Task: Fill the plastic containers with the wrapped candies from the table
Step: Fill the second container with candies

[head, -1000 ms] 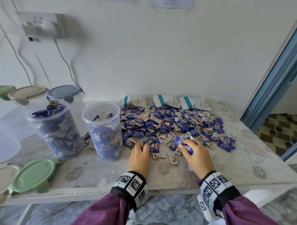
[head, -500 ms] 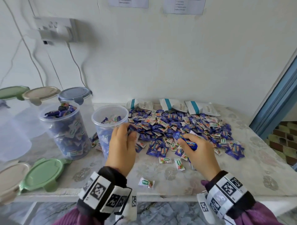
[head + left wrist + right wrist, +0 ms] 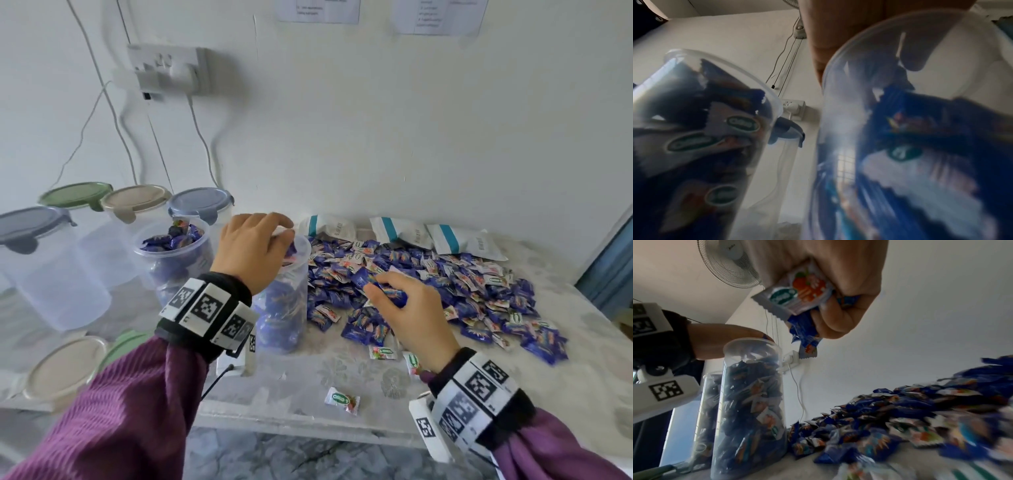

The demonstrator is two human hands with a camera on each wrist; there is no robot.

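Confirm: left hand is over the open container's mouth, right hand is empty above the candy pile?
Not quite. The right hand is not empty: it grips a bunch of wrapped candies, as the right wrist view shows. The rest stands: the left hand is at the container mouth and the right is above the pile.

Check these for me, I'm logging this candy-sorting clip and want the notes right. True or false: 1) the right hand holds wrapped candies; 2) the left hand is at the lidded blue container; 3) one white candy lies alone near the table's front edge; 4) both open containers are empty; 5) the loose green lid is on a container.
1. True: the right hand grips several wrapped candies.
2. False: the left hand is over the open container.
3. True: the lone candy.
4. False: both hold candies, including the second container.
5. False: the green lid lies on the table.
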